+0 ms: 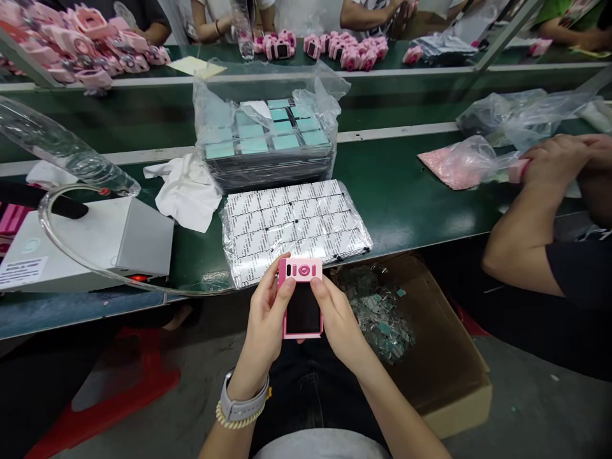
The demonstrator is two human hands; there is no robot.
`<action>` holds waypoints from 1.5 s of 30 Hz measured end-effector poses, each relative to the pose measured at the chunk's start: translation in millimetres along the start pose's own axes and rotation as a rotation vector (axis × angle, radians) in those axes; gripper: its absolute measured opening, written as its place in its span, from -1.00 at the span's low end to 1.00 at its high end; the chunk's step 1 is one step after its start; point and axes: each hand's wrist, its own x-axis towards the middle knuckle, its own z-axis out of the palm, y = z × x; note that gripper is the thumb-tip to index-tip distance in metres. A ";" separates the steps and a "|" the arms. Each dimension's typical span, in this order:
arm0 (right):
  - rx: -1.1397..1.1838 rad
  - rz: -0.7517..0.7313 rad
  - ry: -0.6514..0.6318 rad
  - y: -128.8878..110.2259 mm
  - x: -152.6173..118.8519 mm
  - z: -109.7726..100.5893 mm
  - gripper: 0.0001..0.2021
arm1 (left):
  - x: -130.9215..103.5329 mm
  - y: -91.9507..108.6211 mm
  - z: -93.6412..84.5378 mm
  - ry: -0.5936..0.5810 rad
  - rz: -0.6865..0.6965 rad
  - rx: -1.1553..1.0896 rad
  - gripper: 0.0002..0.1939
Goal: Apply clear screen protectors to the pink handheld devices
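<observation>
Between both hands is a small pink handheld device point(305, 309) with a dark screen and a pale strip of buttons, held over my lap. My left hand point(268, 312) grips its left edge, thumb on the front. Its right edge sits in my right hand point(337, 315), with that thumb also on the front near the buttons. The other fingers are mostly hidden behind it. Just beyond, on the bench, lies a plastic-wrapped sheet of white printed squares point(296, 223). Behind that stands a bagged stack of teal-faced panels point(268, 143).
A grey machine point(143, 236) with a clear hose and a crumpled white cloth point(186, 191) are on the left. Below the bench, a cardboard box point(454, 382) holds film scraps. At right, a co-worker's hands point(559, 159) are near a bag of pink pieces point(454, 166). Pink devices point(354, 51) line the shelf.
</observation>
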 end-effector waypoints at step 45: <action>0.316 0.154 -0.384 -9.0 -31.0 -18.2 -0.35 | -24.1 34.3 -24.3 -0.168 -0.235 -0.021 -0.41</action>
